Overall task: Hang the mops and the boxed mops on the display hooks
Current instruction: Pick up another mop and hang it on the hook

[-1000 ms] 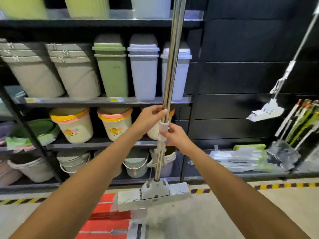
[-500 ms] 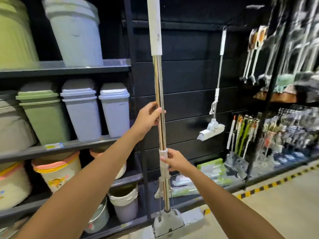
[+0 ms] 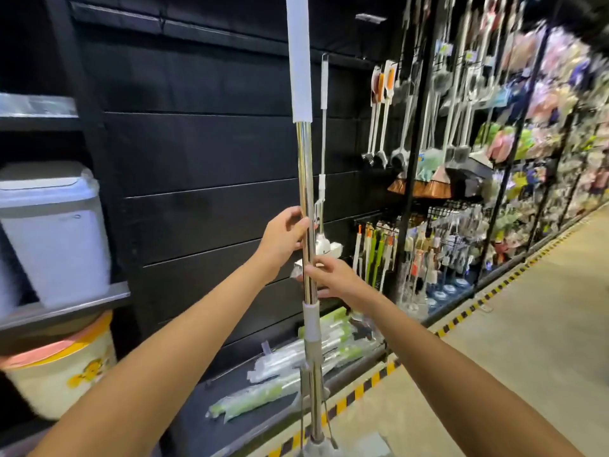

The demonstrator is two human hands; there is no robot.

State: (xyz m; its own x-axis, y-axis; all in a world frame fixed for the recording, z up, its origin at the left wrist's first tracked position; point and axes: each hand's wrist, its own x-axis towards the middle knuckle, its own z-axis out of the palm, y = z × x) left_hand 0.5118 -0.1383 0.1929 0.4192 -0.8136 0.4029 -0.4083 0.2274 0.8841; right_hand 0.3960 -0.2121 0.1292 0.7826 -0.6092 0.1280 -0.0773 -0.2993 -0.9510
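I hold the mop [image 3: 304,179] upright in front of me, its pole running from twelve o'clock down to six. The white foam grip [image 3: 298,61] is high at twelve and the mop head [image 3: 316,451] is low at the bottom edge of my view.

To hang it well, I judge I should lift it straight up, keeping the pole plumb and close to the black slat wall [image 3: 204,159]. The top end has to be steered onto a hook I cannot see from here, since the tip runs out of view. The hung mop [image 3: 323,127], at about one o'clock from my left hand, shows the height to aim for. I want a free spot beside it so the two heads do not knock. The upper hand should guide and the lower one carry the weight, and I let go only once the pole hangs by itself.

My left hand [image 3: 283,237] is the upper one. Its fingers [image 3: 295,214] are curled round the chrome pole in a firm clasp. My right hand [image 3: 333,278] sits just below, at about five o'clock. Its thumb is on the near side and its fingers lie loosely behind, a light hold just above the grey collar.

More packaged mops [image 3: 286,367] lie on the bottom shelf [image 3: 204,423], at about six o'clock.
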